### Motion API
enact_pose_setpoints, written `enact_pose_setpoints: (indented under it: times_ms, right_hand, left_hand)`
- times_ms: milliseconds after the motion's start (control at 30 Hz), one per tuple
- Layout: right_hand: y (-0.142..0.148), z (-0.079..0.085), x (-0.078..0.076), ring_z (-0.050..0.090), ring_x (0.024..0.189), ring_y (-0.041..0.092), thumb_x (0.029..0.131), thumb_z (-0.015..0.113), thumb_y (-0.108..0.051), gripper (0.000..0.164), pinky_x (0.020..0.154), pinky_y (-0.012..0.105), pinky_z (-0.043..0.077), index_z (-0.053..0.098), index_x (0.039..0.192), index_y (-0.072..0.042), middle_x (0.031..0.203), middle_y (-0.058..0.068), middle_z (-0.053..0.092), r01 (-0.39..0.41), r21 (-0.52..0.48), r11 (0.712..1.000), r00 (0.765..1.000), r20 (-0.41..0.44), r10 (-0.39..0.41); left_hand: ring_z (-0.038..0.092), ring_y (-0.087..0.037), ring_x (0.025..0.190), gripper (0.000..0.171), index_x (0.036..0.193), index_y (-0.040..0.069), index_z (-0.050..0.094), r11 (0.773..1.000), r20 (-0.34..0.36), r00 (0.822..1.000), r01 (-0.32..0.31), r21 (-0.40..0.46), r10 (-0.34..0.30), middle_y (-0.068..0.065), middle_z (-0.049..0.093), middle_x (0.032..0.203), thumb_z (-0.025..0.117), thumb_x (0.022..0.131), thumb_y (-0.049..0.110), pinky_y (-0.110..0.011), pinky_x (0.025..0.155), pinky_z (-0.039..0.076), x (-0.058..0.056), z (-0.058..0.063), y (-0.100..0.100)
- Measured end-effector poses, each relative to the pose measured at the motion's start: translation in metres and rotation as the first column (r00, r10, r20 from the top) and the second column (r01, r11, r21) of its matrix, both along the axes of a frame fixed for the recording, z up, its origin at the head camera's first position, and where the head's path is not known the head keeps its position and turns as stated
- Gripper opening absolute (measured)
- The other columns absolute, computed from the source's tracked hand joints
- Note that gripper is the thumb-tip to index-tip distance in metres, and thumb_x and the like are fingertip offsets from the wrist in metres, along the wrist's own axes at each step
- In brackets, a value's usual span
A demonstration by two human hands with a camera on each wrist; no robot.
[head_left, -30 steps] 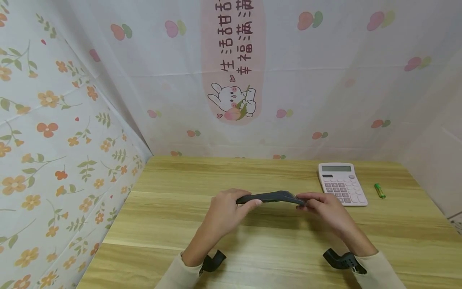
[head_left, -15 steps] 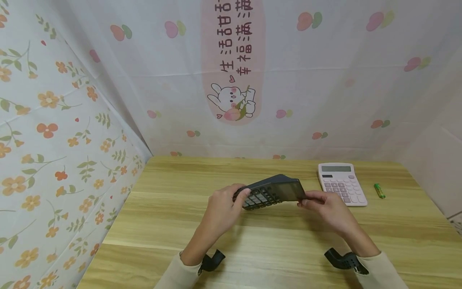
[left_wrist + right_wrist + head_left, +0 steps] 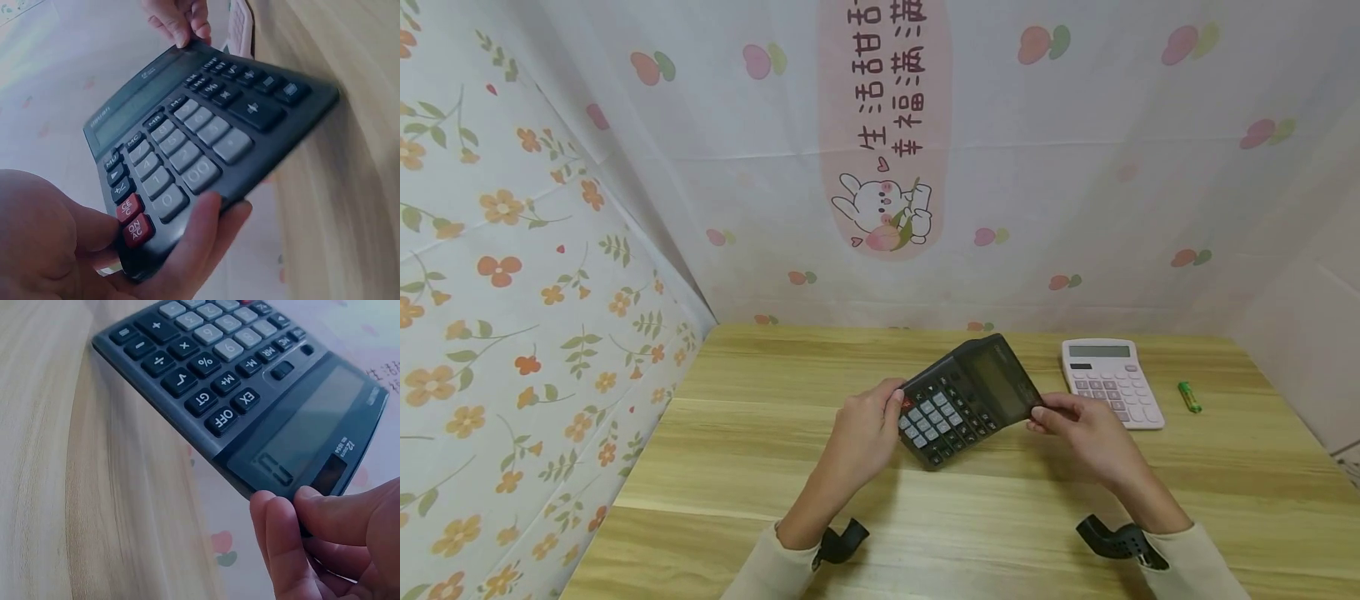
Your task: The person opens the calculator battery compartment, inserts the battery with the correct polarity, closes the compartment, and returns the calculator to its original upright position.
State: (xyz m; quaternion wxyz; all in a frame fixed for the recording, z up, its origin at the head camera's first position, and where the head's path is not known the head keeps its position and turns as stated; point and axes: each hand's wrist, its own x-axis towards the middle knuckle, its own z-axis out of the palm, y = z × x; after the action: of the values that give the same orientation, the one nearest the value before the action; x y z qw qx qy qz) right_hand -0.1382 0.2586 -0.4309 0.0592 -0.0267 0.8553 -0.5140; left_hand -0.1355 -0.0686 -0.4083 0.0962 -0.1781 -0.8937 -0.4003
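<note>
A black calculator (image 3: 958, 400) with grey number keys is held tilted over the table, its key side toward the head camera. My left hand (image 3: 868, 425) grips its lower left corner, close to the red keys (image 3: 136, 230). At the opposite end, my right hand (image 3: 1078, 429) pinches the corner by the display (image 3: 300, 431) between thumb and fingers. A "0" shows on the display in the right wrist view. Behind the right hand lies a pale pink calculator (image 3: 1108, 379), partly covered by that hand.
A small green battery (image 3: 1189, 397) lies right of the pink calculator on the wood-grain table (image 3: 760, 475). Patterned cloth (image 3: 760, 183) hangs at the table's back edge, and floral cloth (image 3: 535, 333) along the left. Each wrist wears a black camera mount (image 3: 842, 542).
The black calculator has turned from edge-on to face-on, its display end rising and its keys coming into sight. Both hands keep their hold and have barely shifted.
</note>
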Motion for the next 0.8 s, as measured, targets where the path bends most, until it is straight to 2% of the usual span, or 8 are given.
enact_pose_setpoints:
  times_ms: [67, 167, 300, 400, 500, 600, 800]
  right_hand:
    - [0.000, 0.000, 0.000, 0.079, 0.100, 0.023, 0.114, 0.063, -0.013, 0.032, 0.085, 0.028, 0.060, 0.070, 0.131, 0.013, 0.109, 0.016, 0.081, 0.019, 0.012, 1.000, 1.000, -0.011, -0.019]
    - [0.001, 0.000, -0.001, 0.077, 0.098, 0.022, 0.115, 0.062, -0.015, 0.032, 0.083, 0.028, 0.061, 0.071, 0.129, 0.012, 0.107, 0.015, 0.080, 0.039, 0.027, 0.999, 0.999, -0.014, -0.039]
    - [0.004, -0.003, -0.004, 0.075, 0.097, 0.024, 0.116, 0.061, -0.018, 0.035, 0.082, 0.028, 0.061, 0.069, 0.131, 0.012, 0.108, 0.015, 0.078, 0.053, 0.038, 0.998, 0.999, 0.000, -0.053]
    - [0.005, -0.005, -0.004, 0.075, 0.100, 0.027, 0.115, 0.061, -0.018, 0.035, 0.084, 0.029, 0.062, 0.069, 0.131, 0.012, 0.111, 0.015, 0.077, 0.057, 0.045, 0.997, 0.998, -0.006, -0.056]
    - [0.005, -0.007, -0.005, 0.075, 0.104, 0.030, 0.115, 0.061, -0.017, 0.035, 0.087, 0.034, 0.063, 0.068, 0.132, 0.013, 0.116, 0.018, 0.076, 0.049, 0.025, 0.998, 0.999, -0.013, -0.048]
    - [0.005, -0.009, -0.005, 0.076, 0.107, 0.028, 0.115, 0.060, -0.014, 0.034, 0.089, 0.036, 0.064, 0.066, 0.132, 0.015, 0.122, 0.023, 0.074, 0.039, -0.025, 0.999, 0.999, -0.002, -0.039]
    - [0.007, -0.012, -0.007, 0.077, 0.100, 0.018, 0.117, 0.056, -0.013, 0.036, 0.086, 0.033, 0.064, 0.060, 0.136, 0.017, 0.127, 0.028, 0.070, 0.035, -0.114, 0.993, 0.998, 0.059, -0.028]
  left_hand:
    - [0.073, -0.018, 0.066, 0.029, 0.134, -0.002, 0.072, 0.999, 0.063, 0.998, 0.012, 0.041, -0.015, -0.016, 0.077, 0.096, 0.051, 0.115, 0.006, -0.029, 0.058, 0.057, -0.001, -0.002, 0.000]
    - [0.075, -0.025, 0.062, 0.032, 0.140, -0.002, 0.069, 0.994, 0.180, 0.983, 0.024, 0.110, -0.044, -0.015, 0.075, 0.093, 0.048, 0.116, 0.005, -0.027, 0.052, 0.055, -0.003, -0.007, 0.000]
    - [0.077, -0.031, 0.065, 0.035, 0.143, -0.003, 0.066, 0.984, 0.305, 0.949, 0.027, 0.178, -0.081, -0.009, 0.071, 0.089, 0.045, 0.116, 0.005, -0.029, 0.053, 0.055, -0.008, -0.016, 0.000]
    - [0.078, -0.035, 0.067, 0.037, 0.145, -0.005, 0.064, 0.967, 0.375, 0.918, 0.037, 0.252, -0.133, -0.008, 0.069, 0.088, 0.043, 0.116, 0.005, -0.038, 0.057, 0.060, -0.011, -0.023, 0.000]
    - [0.078, -0.039, 0.070, 0.038, 0.145, -0.008, 0.062, 0.940, 0.428, 0.883, 0.042, 0.338, -0.194, -0.011, 0.071, 0.088, 0.042, 0.116, 0.005, -0.045, 0.063, 0.064, -0.013, -0.029, 0.000]
    - [0.078, -0.043, 0.073, 0.038, 0.145, -0.009, 0.062, 0.916, 0.469, 0.851, 0.032, 0.399, -0.234, -0.013, 0.072, 0.090, 0.041, 0.117, 0.006, -0.046, 0.067, 0.066, -0.014, -0.034, 0.002]
    - [0.078, -0.040, 0.074, 0.038, 0.145, -0.011, 0.061, 0.884, 0.508, 0.812, 0.021, 0.467, -0.288, -0.015, 0.072, 0.092, 0.040, 0.117, 0.006, -0.044, 0.068, 0.066, -0.016, -0.041, 0.003]
